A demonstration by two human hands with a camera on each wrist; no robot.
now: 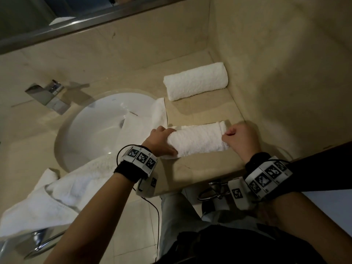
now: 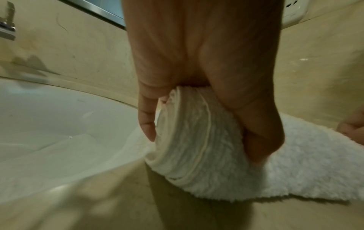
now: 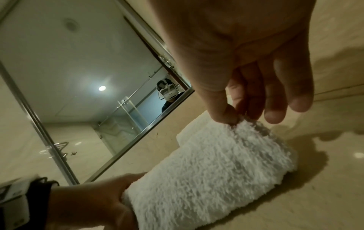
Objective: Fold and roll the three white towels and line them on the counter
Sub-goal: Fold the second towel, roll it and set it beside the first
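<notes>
The second rolled towel (image 1: 198, 141) lies on the beige stone counter (image 1: 200, 174) near its front edge, between the sink basin (image 1: 99, 130) and the side wall, and is held at both ends. It is judged to be light, soft and springy: thick terry that compresses under the fingers and tends to unwind once released, though it is not slippery and nothing about it is fragile. It is best taken at the two ends, where the spiral of layers can be clamped and the loose outer edge kept under.

The left hand (image 1: 162, 141) is seen curled round the left end of the roll, thumb on the near side and fingers over the far side; in the left wrist view the layered end face is squeezed between them. The right hand (image 1: 241, 139) is held above the right end with the wrist raised, and the terry at that end is pinched between thumb and fingertips (image 3: 226, 115), the other fingers loosely bent and clear of the cloth.

The first rolled towel (image 1: 196, 80) rests further back on the counter, well apart and roughly parallel. A third, unrolled towel (image 1: 62, 189) is draped over the basin rim and down the front of the counter, not yet folded
</notes>
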